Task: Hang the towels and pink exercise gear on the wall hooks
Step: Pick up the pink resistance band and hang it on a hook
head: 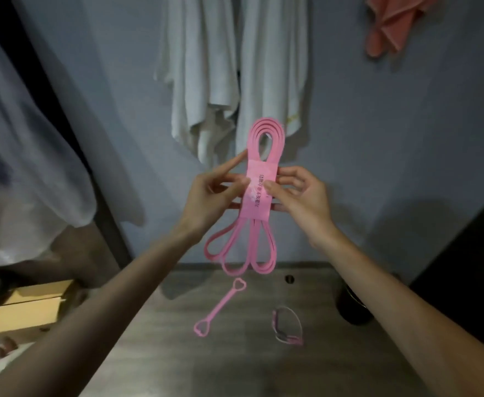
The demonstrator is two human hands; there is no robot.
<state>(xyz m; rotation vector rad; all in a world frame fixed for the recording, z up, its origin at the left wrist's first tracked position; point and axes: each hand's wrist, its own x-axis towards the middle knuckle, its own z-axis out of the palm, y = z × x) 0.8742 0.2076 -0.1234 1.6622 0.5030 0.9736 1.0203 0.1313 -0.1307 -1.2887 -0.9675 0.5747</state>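
Rising upright between the hands, a coiled pink resistance band (253, 147) is pinched at its paper sleeve (261, 173), one edge gripped by the left hand (209, 196), the other by the right hand (301, 193). Dark characters printed on the sleeve cannot be read. The top loop is best kept open and slipped fully over a hook. White towels (200, 81) are hung beyond the hands. A pink puller (219, 308) lies below on the table (177, 353).

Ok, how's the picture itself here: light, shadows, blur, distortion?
Head view: dim, even light, no glare; soft shadows on the wall and on the table under the pink band. Head view: wide-angle bowing toward the edges; overall soft, so the label print cannot be read.
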